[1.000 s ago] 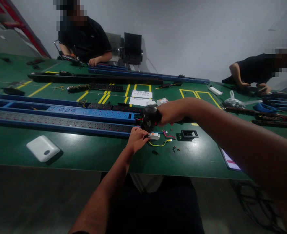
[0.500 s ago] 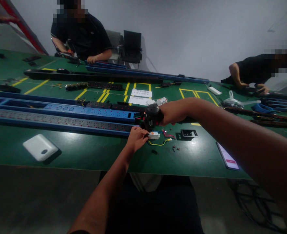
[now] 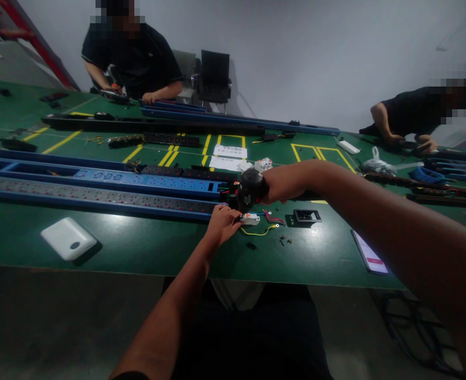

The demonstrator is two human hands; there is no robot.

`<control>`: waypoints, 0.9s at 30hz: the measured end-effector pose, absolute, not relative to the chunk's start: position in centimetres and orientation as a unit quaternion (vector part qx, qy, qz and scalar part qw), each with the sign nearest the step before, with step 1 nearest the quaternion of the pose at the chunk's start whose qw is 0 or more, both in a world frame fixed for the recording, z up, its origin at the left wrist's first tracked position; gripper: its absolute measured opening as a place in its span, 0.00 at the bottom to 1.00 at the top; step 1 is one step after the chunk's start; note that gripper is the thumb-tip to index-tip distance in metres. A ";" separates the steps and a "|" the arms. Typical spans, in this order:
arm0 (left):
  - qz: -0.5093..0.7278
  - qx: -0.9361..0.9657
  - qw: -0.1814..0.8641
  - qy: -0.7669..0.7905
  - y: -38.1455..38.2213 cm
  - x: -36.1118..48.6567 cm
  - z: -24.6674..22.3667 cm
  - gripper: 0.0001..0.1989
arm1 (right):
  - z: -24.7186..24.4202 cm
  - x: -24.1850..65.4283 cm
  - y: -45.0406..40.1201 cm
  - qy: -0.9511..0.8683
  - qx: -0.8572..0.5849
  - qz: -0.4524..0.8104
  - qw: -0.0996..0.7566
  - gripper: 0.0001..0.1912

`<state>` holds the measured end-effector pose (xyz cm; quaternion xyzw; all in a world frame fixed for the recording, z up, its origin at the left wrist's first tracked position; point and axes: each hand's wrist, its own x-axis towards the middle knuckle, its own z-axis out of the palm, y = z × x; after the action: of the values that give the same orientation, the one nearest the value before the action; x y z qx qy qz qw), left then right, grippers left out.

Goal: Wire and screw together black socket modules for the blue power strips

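Wire (image 3: 257, 234), yellow-green, thin, probably limp, curved on smooth green counter (image 3: 213, 261). White block (image 3: 251, 219) just behind: boxy, apparently light, rigid plastic, best gripped by its long sides. Left hand (image 3: 223, 224) pinched on its left end, contact partly hidden. Right hand (image 3: 275, 186) clamped on rounded black power tool (image 3: 251, 184), presumably heavy. Alongside, blue socket rail (image 3: 196, 185), long and stiff. Farther off, paper sheets (image 3: 230, 152); beyond, two people (image 3: 138, 66) (image 3: 411, 113).
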<state>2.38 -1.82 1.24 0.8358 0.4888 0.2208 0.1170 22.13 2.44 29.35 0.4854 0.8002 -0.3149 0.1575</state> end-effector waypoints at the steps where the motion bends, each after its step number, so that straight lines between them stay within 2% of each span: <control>1: 0.221 0.836 0.116 0.488 -1.8 2.4 1.2 0.07 | 29.5 22.1 2.3 0.796 0.492 -0.317 0.154 0.09; 5: 0.214 0.838 0.111 0.489 -1.9 2.4 1.2 0.06 | 30.0 21.7 1.8 0.790 0.493 -0.327 0.162 0.07; 8: 0.207 0.840 0.108 0.489 -1.9 2.4 1.1 0.05 | 30.3 21.8 1.9 0.798 0.474 -0.319 0.191 0.08; 17: 0.225 0.837 0.110 0.487 -1.9 2.5 0.4 0.06 | 29.7 23.3 2.4 0.815 0.473 -0.269 0.199 0.10; 27: 0.218 0.840 0.101 0.486 -2.0 2.5 0.5 0.08 | 28.0 24.7 2.0 0.844 0.421 -0.301 0.140 0.11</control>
<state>2.49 -2.01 0.55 0.8403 0.4862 0.2176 0.1008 24.69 1.99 28.04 0.4208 0.8444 -0.3008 0.1396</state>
